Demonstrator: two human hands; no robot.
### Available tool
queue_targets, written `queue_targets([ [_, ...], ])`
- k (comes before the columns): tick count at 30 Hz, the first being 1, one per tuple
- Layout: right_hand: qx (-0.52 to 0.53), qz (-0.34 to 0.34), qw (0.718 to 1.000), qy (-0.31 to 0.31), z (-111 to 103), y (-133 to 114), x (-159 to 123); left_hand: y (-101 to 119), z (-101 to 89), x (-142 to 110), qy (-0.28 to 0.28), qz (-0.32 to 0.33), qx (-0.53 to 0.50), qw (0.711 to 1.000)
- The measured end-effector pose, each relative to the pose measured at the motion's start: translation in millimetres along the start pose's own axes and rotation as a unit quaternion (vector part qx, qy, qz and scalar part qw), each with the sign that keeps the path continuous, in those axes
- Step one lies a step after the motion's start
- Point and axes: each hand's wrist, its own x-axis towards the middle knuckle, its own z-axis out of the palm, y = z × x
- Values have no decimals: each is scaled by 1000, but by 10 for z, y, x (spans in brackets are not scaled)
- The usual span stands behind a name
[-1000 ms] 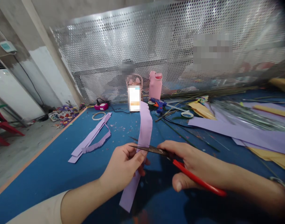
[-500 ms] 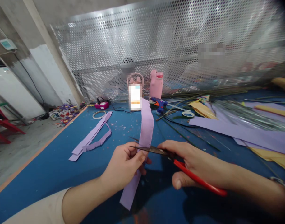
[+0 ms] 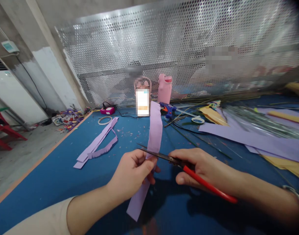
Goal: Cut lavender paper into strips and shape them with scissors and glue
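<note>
A long purple paper strip (image 3: 155, 132) stands up from my left hand (image 3: 134, 169), pinched between thumb and fingers, and its lower end hangs below the hand. My right hand (image 3: 205, 166) is closed round a pair of red-handled scissors (image 3: 200, 181). Their dark blades point left and lie across the strip just above my left thumb. The blades look nearly closed, with their tips slightly apart. The strip's top end shows small ruffles along its edge. My right thumb sits below the red handle.
On the blue table (image 3: 53, 199), more purple strips (image 3: 97, 143) and a tape roll (image 3: 104, 120) lie left. A glue gun (image 3: 167, 110), pink bottle (image 3: 165, 89) and lit phone (image 3: 142, 101) stand behind. Purple sheets (image 3: 252, 138), yellow paper (image 3: 283, 165) and wrapped green stems (image 3: 269, 119) are right.
The scissor blades have closed somewhat and tilted across the strip. My right thumb has moved up and left toward the handle. The left hand keeps its pinch on the strip.
</note>
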Motion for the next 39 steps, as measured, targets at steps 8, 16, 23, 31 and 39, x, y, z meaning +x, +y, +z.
queue_targets([
  [8, 9, -1, 1000, -5, 1, 15, 11, -1, -1, 7, -13, -42, 17, 999],
  [16, -20, 28, 999, 2, -66, -32, -32, -8, -19, 24, 18, -26, 2, 999],
  [23, -17, 24, 1000, -12, -60, -34, -39, -36, -26, 26, 4, -12, -4, 1000],
  [31, -7, 10, 1000, -6, -39, -13, -25, -29, -14, 21, -14, -8, 1, 1000],
  [39, -8, 9, 1000, -5, -33, -21, -5, -18, -8, 18, -14, -12, 18, 1000],
])
